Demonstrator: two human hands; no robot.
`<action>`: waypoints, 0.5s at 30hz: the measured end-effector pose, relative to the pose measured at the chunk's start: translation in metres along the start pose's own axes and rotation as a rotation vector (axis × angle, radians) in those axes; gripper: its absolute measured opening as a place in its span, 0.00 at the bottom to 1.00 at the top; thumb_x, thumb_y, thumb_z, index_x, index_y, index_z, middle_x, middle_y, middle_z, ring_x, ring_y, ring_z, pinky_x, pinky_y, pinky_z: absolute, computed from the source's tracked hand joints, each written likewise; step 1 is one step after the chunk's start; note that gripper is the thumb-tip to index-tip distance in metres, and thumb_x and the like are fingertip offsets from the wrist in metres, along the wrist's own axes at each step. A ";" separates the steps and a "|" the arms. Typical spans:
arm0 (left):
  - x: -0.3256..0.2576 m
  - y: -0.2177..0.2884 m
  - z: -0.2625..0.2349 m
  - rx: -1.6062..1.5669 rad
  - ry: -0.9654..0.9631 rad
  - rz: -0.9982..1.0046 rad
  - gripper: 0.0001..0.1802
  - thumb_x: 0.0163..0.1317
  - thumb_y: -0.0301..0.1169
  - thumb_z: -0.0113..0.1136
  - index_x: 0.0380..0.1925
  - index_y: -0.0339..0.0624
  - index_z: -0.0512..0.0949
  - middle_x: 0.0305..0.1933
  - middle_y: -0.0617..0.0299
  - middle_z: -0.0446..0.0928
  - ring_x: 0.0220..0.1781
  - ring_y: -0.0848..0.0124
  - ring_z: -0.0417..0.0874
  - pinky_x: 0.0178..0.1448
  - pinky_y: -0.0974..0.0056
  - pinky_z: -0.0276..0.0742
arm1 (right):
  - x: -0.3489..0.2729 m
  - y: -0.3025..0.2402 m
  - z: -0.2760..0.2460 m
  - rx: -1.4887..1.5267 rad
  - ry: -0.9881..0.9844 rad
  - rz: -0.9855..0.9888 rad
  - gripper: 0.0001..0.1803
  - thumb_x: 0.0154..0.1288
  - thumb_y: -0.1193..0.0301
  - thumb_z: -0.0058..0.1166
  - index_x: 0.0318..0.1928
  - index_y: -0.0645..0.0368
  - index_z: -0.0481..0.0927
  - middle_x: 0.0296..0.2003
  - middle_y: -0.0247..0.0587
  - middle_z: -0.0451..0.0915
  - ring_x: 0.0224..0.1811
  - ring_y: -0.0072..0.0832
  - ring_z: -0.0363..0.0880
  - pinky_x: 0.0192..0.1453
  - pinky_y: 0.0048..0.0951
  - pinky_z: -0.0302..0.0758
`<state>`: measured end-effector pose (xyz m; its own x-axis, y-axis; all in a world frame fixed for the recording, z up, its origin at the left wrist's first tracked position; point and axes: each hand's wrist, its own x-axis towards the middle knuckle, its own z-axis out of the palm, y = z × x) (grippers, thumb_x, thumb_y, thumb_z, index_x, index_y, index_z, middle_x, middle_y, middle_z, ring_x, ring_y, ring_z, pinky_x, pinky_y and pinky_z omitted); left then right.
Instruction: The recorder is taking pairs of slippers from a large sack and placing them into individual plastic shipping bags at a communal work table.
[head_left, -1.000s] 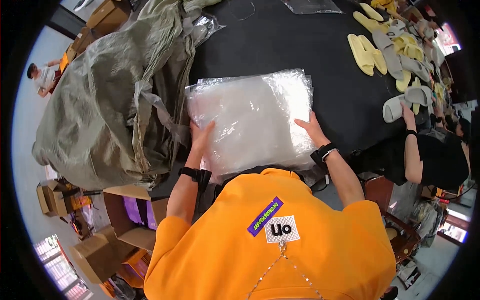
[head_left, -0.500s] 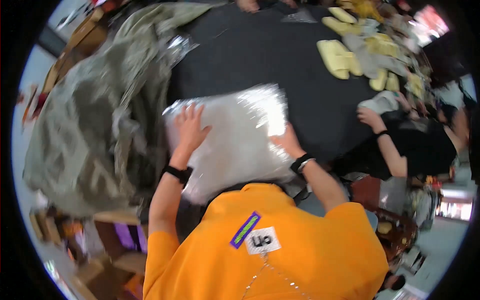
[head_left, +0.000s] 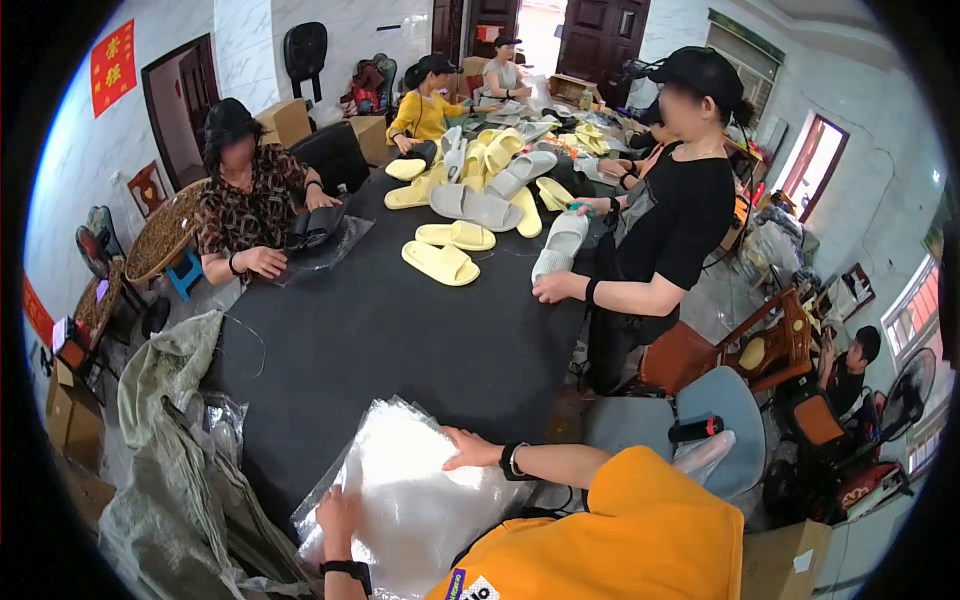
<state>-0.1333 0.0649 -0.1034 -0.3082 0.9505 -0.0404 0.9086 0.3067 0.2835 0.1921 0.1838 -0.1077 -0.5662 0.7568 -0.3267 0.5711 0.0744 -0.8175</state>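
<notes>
Glossy clear-plastic rectangular stack point(head_left: 410, 510) at six o'clock on black table point(head_left: 400, 340); right hand point(head_left: 474, 449) at its two, fingers wide; left hand point(head_left: 338, 514) at nine, grip unclear. Even pressure should keep edges square.

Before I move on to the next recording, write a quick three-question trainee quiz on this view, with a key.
1. True or false: the left hand and right hand both touch the stack of clear plastic bags.
2. Which lies to the left of the stack: (a) a blue-grey chair, (b) a grey-green woven sack, (c) a brown wooden chair?
3. What colour is the slide sandal held by the standing co-worker in black?

Key: 1 true; 2 b; 3 grey.
</notes>
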 end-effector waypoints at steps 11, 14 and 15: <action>-0.004 -0.009 -0.004 -0.094 -0.089 -0.097 0.35 0.43 0.48 0.61 0.49 0.39 0.67 0.52 0.49 0.67 0.57 0.51 0.64 0.58 0.44 0.56 | 0.011 -0.004 0.014 -0.075 0.040 0.224 0.52 0.46 0.39 0.52 0.64 0.59 0.53 0.60 0.56 0.55 0.63 0.51 0.53 0.65 0.43 0.53; 0.002 -0.004 -0.014 -0.140 -0.094 -0.091 0.34 0.43 0.47 0.62 0.48 0.36 0.69 0.51 0.47 0.70 0.56 0.51 0.68 0.58 0.48 0.59 | 0.007 -0.012 0.010 -0.223 0.102 0.246 0.50 0.44 0.40 0.54 0.60 0.62 0.59 0.57 0.55 0.59 0.59 0.51 0.58 0.60 0.43 0.59; 0.008 0.005 -0.027 -0.249 -0.226 -0.161 0.35 0.43 0.47 0.63 0.47 0.35 0.70 0.48 0.45 0.72 0.53 0.51 0.71 0.56 0.51 0.63 | 0.012 -0.003 0.010 -0.217 0.103 0.251 0.50 0.44 0.40 0.54 0.60 0.62 0.59 0.57 0.55 0.59 0.59 0.51 0.58 0.60 0.43 0.59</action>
<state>-0.1393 0.0724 -0.0764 -0.3463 0.8866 -0.3066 0.7484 0.4582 0.4796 0.1778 0.1865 -0.1140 -0.3355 0.8298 -0.4461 0.8043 0.0057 -0.5942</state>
